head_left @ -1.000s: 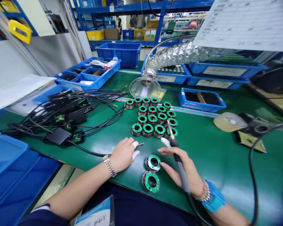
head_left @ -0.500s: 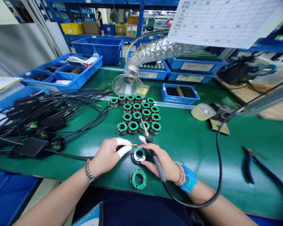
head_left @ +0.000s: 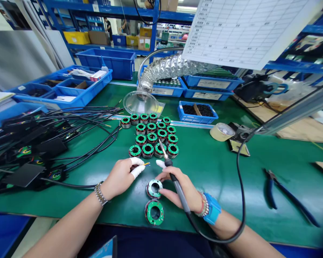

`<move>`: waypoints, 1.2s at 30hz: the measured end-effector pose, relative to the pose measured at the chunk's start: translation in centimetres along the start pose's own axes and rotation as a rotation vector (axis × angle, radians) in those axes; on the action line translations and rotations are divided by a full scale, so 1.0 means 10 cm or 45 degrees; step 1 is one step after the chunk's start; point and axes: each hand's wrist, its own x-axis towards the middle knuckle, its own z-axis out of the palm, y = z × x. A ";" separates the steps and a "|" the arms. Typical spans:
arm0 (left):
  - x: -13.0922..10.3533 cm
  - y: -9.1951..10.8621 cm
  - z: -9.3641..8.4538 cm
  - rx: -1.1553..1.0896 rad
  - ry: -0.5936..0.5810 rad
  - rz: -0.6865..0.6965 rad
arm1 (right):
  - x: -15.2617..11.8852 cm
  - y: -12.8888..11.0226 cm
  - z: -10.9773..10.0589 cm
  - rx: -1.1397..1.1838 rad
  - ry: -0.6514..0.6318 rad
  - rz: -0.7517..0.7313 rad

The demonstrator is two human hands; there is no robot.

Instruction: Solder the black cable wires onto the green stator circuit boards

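Observation:
My left hand [head_left: 121, 178], white covers on its fingertips, pinches the end of a black cable [head_left: 70, 184]. Thin coloured wires [head_left: 146, 164] stick out past those fingers. In my right hand [head_left: 187, 188] is a soldering iron [head_left: 178, 186], its tip pointing up and away from me. The thumb and a finger of that same hand also touch a small motor stator [head_left: 150, 189] with a pale ring-shaped top. Just nearer to me lies another stator [head_left: 149, 214] with a green circuit board. Beyond both hands, several similar stators [head_left: 148, 149] stand in rows.
Black cables with boards [head_left: 29, 175] pile up on the left. A clear fume hood [head_left: 140, 104] on a foil duct [head_left: 172, 68] hangs behind the stators. Right of them are a small blue bin [head_left: 197, 120], a tape roll [head_left: 222, 132] and cutting pliers [head_left: 290, 195].
The view has shifted a little. The pale-topped stator has come towards me, closer to the green one. The wire ends in my left hand are now farther from it.

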 end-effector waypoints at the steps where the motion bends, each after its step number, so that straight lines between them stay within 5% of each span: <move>1: 0.00 -0.01 -0.01 -0.041 0.015 -0.027 | 0.05 0.00 -0.02 -0.008 0.026 -0.009; 5: 0.04 -0.05 0.00 -0.163 0.062 -0.082 | 0.40 0.12 -0.08 -0.333 0.104 -0.059; 12: 0.07 -0.14 0.00 -0.265 0.075 -0.139 | 0.90 0.38 0.10 -0.602 -0.169 -0.156; 18: 0.11 -0.24 -0.03 -0.202 0.152 -0.140 | 0.61 0.13 0.06 -0.727 -0.141 -0.045; 25: 0.25 -0.33 -0.04 -0.136 0.183 -0.101 | 0.32 0.14 -0.09 -0.236 -0.204 0.015; 36: 0.07 -0.02 0.06 -0.291 -0.058 -0.116 | 0.19 0.03 -0.04 -0.159 -0.035 0.049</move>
